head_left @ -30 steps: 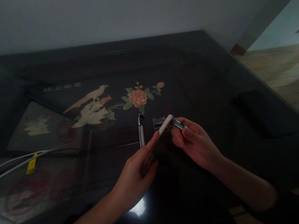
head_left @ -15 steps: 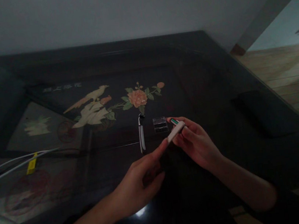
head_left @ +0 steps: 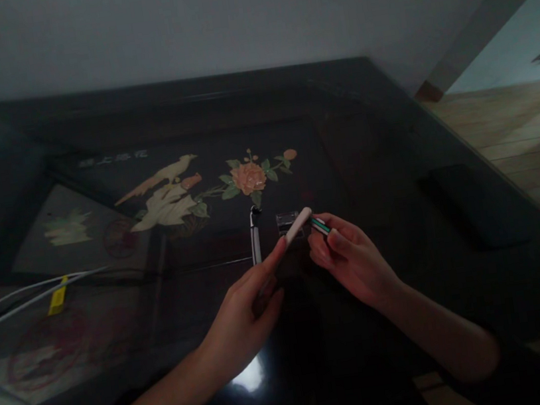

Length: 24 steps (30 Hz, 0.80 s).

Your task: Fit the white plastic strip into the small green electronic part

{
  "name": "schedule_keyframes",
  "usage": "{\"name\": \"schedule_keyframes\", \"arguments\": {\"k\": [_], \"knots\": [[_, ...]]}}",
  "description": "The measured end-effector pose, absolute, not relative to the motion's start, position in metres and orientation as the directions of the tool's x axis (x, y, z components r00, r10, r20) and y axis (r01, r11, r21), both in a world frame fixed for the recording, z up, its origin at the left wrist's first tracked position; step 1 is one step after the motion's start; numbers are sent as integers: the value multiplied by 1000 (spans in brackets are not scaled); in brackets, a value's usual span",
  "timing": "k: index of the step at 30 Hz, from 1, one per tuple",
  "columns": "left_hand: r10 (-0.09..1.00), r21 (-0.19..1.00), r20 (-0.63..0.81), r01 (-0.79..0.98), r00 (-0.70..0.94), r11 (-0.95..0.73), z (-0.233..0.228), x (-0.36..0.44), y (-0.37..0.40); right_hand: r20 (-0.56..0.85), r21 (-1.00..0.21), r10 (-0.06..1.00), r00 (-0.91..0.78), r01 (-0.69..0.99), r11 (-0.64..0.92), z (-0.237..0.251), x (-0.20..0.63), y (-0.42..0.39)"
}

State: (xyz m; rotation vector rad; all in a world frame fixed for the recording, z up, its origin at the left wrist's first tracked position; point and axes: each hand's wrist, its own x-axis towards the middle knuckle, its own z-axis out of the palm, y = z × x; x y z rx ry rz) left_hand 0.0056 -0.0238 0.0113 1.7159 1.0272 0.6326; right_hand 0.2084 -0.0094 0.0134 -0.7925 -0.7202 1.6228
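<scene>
My left hand point(head_left: 245, 310) pinches the near end of a slim white stick-like piece point(head_left: 298, 225), which points up and to the right. My right hand point(head_left: 351, 258) grips a small piece with a green stripe point(head_left: 321, 225), whose tip sits right beside the far end of the white piece. Whether the two pieces touch I cannot tell in the dim light. Both hands hover above a dark glossy table point(head_left: 373, 148). Just beyond them lie a slim silver-and-black handle point(head_left: 255, 238) and a small clear plastic holder point(head_left: 286, 218).
Under the table's surface is a painted bird point(head_left: 163, 194) and an orange flower point(head_left: 248, 177). White cables point(head_left: 22, 297) with a yellow tag point(head_left: 57, 298) run in from the left. A flat dark object point(head_left: 471, 201) lies at the right, near the table edge and a wooden floor point(head_left: 531, 132).
The white piece dropped down against my right hand's fingers half a second ago, then my left hand swung it back up and left, roughly where it was a second ago.
</scene>
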Motion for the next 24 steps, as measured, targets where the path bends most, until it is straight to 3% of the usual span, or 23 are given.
{"name": "schedule_keyframes", "arguments": {"k": [10, 19, 24], "knots": [[824, 952, -110, 297, 556, -74, 16, 7, -25, -113, -815, 985, -130, -554, -167, 16, 208, -9], [742, 973, -74, 212, 667, -93, 18, 4, -29, -230, -787, 969, -93, -567, -242, 19, 208, -9], [780, 968, -49, 224, 624, -118, 17, 5, -29, -242, -779, 967, -86, -577, -246, 20, 208, -8]]}}
